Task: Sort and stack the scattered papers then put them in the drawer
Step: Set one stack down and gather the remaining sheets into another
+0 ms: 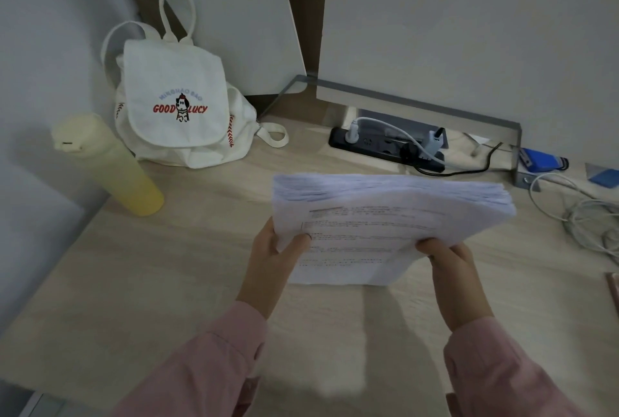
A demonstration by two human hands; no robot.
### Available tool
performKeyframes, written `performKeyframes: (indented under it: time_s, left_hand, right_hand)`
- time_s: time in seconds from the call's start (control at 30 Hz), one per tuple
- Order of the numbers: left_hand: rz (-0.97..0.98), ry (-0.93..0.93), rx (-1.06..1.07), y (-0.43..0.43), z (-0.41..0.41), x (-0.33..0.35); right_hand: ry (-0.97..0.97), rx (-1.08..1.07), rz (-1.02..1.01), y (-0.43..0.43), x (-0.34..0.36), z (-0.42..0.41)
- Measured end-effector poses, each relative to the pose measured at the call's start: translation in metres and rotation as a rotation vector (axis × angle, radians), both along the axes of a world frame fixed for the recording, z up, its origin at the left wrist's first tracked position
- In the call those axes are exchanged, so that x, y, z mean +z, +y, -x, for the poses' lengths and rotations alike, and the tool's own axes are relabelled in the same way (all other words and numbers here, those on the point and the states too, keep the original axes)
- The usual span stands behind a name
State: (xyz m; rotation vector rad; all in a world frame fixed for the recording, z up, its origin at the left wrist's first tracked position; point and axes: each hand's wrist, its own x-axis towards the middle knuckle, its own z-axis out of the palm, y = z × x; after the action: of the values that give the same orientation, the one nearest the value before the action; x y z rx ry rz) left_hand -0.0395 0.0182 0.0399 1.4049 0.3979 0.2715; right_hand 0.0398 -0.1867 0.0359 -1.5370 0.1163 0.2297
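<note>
White papers [385,215] gripped between hands [274,255].

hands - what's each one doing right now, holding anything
Left hand: closed on the paper stack, thumb on top at its left edge.
Right hand: closed on the same stack at its near right edge.

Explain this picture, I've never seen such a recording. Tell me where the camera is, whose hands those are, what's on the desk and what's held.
There is no machine: a person wears one wide-angle camera on the head, looking down at their hands. The left hand and right hand, in pink sleeves, each grip a side of a thick stack of papers, tilted over the desk. On the desk are a white backpack and a yellow bottle at the left, a black power strip at the back, and white cables at the right.
</note>
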Motion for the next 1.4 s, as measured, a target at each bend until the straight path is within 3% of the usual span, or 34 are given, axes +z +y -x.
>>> performKeyframes:
  time_s: [0.17, 0.27, 0.33, 0.43, 0.53, 0.7, 0.83, 1.03, 1.1, 1.17, 1.33, 1.4]
  left_hand:
    - [-0.032, 0.082, -0.029, 0.000, 0.002, -0.006]
    - [-0.115, 0.031, -0.027, 0.002, 0.004, 0.013]
    - [-0.311, -0.113, 0.018, 0.001, 0.004, 0.039]
    - [-0.956, -0.289, 0.113, -0.005, -0.004, 0.076]
    - [-1.453, -0.324, -0.097, -0.022, -0.019, 0.096]
    - [-1.680, -0.134, -0.412, -0.054, -0.042, 0.102]
    - [-1.780, -0.108, -0.432, -0.056, -0.054, 0.102]
    - [-1.675, -0.406, -0.426, -0.035, -0.049, 0.093]
    - [-1.557, -0.419, -0.392, -0.026, -0.048, 0.097]
    - [-1.362, -0.357, -0.325, -0.018, -0.044, 0.103]
    - [-0.875, -0.133, -0.276, -0.003, -0.032, 0.087]
    - [-0.663, -0.109, -0.243, -0.001, -0.030, 0.076]
  right_hand:
    - [0.055, 0.047, 0.033, -0.005, -0.012, 0.003]
    - [0.070, 0.037, 0.043, -0.005, -0.018, 0.001]
    - [0.074, 0.027, 0.042, -0.007, -0.019, 0.001]
    - [0.079, 0.023, 0.035, -0.008, -0.019, 0.003]
    - [0.079, 0.035, 0.020, -0.007, -0.017, 0.002]
    - [0.081, 0.060, 0.000, -0.007, -0.016, 0.002]
    - [0.095, 0.059, -0.013, -0.006, -0.012, 0.002]
    - [0.155, 0.351, 0.129, -0.025, -0.014, 0.000]
    - [0.215, 0.444, 0.255, -0.040, -0.021, 0.000]
    - [0.242, 0.384, 0.317, -0.060, -0.028, 0.000]
    - [0.297, 0.103, -0.143, -0.096, -0.039, -0.007]
    - [0.258, 0.124, -0.203, -0.096, -0.035, -0.011]
